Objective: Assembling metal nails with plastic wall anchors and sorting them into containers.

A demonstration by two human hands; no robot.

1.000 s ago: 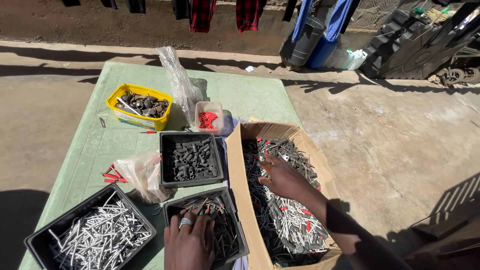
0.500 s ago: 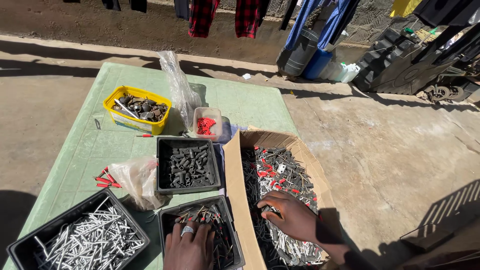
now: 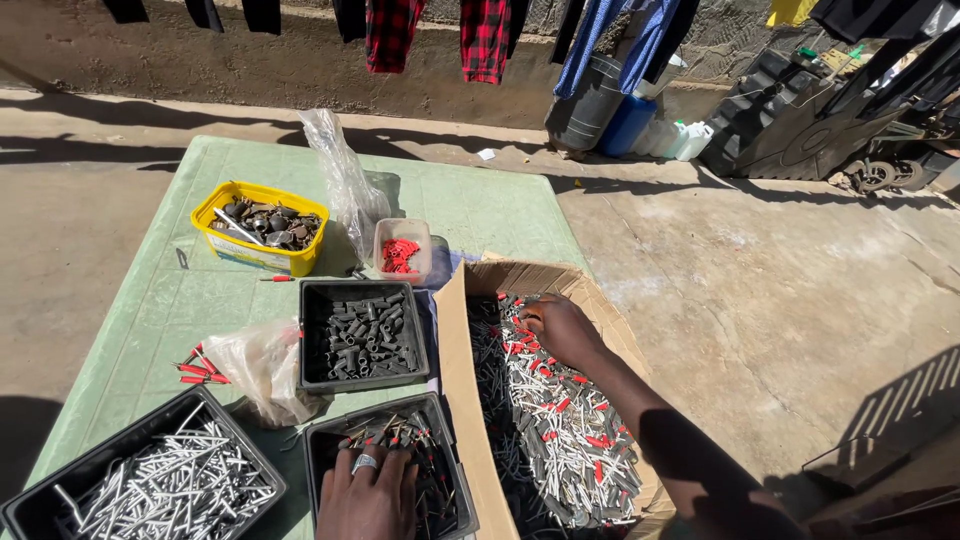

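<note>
So the cardboard box (image 3: 455,350) sits at the right edge of the green tabletop (image 3: 470,205), flaps open, the left flap standing up tall. It's packed with a jumble of thin grey and white metal pins (image 3: 570,440), a bunch with red tips, all lying every which way. The right hand (image 3: 560,328) is resting on the pile near the far end of the box. Just left of the box, at the near edge, there's a black tray (image 3: 325,445) holding small dark pieces mixed with a few red bits, and the left hand (image 3: 368,497) lies flat on top of them, ring on one finger.
</note>
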